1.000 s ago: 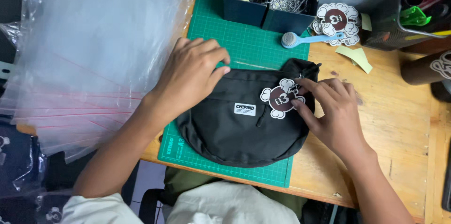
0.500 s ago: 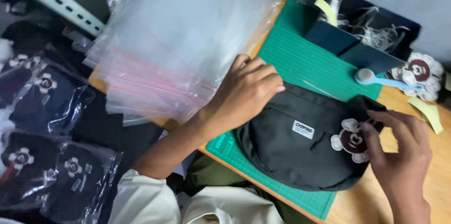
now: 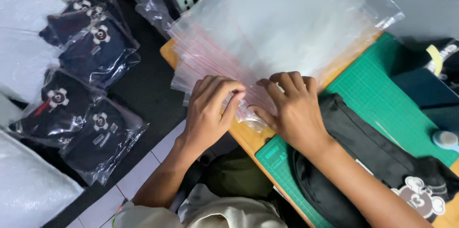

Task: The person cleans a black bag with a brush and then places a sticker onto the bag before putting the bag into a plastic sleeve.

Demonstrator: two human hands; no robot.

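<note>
Clear zip bags (image 3: pixel 282 32) (red-striped), stacked.

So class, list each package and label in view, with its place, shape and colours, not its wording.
Zip bags: clear stack with red seal lines, desk's far left, under both hands.
Packed bags: dark pouches with flower badges in clear plastic, on floor, left.
Badge: brown and white flower patch, on black bag, right.
</note>
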